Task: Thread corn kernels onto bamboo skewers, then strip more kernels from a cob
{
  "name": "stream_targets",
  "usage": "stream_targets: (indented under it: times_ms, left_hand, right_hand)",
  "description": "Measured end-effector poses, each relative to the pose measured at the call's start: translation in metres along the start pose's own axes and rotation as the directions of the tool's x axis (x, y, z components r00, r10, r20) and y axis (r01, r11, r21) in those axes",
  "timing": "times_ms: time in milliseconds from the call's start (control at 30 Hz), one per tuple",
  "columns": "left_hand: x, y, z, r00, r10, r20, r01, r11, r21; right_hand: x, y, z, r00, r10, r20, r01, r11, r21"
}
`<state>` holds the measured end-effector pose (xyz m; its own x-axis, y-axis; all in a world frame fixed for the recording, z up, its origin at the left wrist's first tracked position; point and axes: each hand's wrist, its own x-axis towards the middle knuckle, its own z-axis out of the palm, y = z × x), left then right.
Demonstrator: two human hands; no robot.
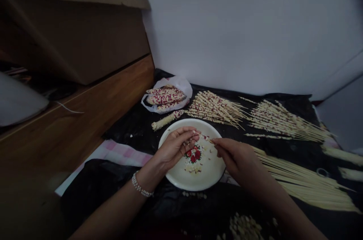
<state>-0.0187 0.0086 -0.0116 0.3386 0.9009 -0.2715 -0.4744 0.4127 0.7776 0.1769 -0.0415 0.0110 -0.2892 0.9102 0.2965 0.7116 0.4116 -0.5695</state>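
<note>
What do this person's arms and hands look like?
The left hand and right hand are gloveless, and no sleeves show on the forearms. A bracelet of small, pale beads in several rows circles the left wrist; none shows on the right.

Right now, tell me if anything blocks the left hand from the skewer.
Nothing visible does. The skewer, held in the right hand, reaches toward the fingers of the left hand, above the bowl, with no other object in between.
</note>
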Motion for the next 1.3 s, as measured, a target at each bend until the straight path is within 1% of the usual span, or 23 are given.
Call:
stream_targets:
  times_ms: [100, 267, 400, 567, 933, 1167, 1300]
  left_hand:
    - [0.0, 0.0, -0.001, 1.0, 0.013, -0.006, -0.013, 1.0, -0.008]
    - [-0.002, -0.001, 0.002, 0.999, 0.025, -0.044, -0.025, 1.0, 0.002]
    - [-0.004, -0.004, 0.005, 0.998, 0.032, -0.053, -0.033, 0.999, -0.023]
    - [-0.005, -0.006, 0.005, 0.998, -0.003, -0.061, 0.0, 0.998, -0.06]
    - [-0.006, -0.007, 0.001, 0.999, -0.047, 0.0, 0.047, 0.995, -0.088]
    - [-0.003, -0.009, -0.004, 0.997, -0.074, -0.014, 0.072, 0.991, -0.109]
    - [-0.001, -0.009, -0.006, 0.997, -0.082, -0.001, 0.081, 0.983, -0.162]
  right_hand:
    - [-0.001, 0.001, 0.003, 1.0, -0.016, 0.001, 0.016, 1.0, -0.01]
    - [-0.002, 0.001, 0.009, 0.999, -0.042, -0.031, 0.041, 0.999, -0.029]
    - [-0.002, 0.0, 0.011, 0.999, -0.028, -0.039, 0.026, 0.999, -0.046]
    - [-0.002, 0.001, 0.01, 0.999, -0.011, -0.049, 0.006, 0.995, -0.1]
    - [-0.002, -0.001, 0.01, 1.0, -0.017, -0.002, 0.016, 0.99, -0.14]
    - [-0.003, -0.003, 0.009, 1.0, -0.006, -0.002, 0.005, 0.989, -0.147]
    - [-0.003, -0.003, 0.01, 1.0, -0.01, -0.015, 0.008, 0.993, -0.121]
